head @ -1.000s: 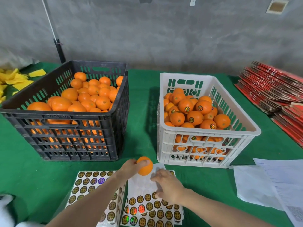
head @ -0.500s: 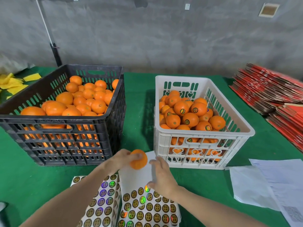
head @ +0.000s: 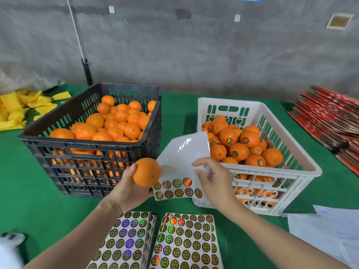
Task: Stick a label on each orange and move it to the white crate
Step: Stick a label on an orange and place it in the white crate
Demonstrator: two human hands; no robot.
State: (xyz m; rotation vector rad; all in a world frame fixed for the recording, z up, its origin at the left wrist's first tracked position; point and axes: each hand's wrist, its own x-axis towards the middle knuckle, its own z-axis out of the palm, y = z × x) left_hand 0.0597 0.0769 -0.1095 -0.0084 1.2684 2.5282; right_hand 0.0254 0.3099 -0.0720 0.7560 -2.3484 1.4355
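Left hand (head: 129, 188) cupped from below around a round unlabelled orange (head: 146, 172), held up off the table just in front of the near right corner of the black slotted plastic crate (head: 64, 152). Right hand (head: 212, 178) pinching a lifted, mostly peeled white glossy sticker sheet (head: 182, 152), fingers closed on its right edge; two rows of round gold holographic labels (head: 177, 188) left along the sheet's lower edge. Orange touching the sheet's left edge, or just in front of it; hard to tell which. Sheet's curled upper corner overlapping the near left rim of the white slotted plastic crate (head: 303, 166), hiding part of that wall. Labelled oranges (head: 239, 150) heaped inside the white crate, piled highest toward its left and back, with open room along the right wall. Black crate filled with plain oranges (head: 116, 123) close to its rim. Narrow strip of green cloth tabletop (head: 174, 105) open between the two crates, partly taken up by the raised sheet. Two full sticker sheets (head: 186, 243) lying flat side by side under the forearms, near the table's front edge. White printed papers (head: 330, 230) at the right, just beside the white crate's near corner. Stacked red flat cartons (head: 330, 121) along the far right edge; yellow foam pieces (head: 21, 107) at the far left.
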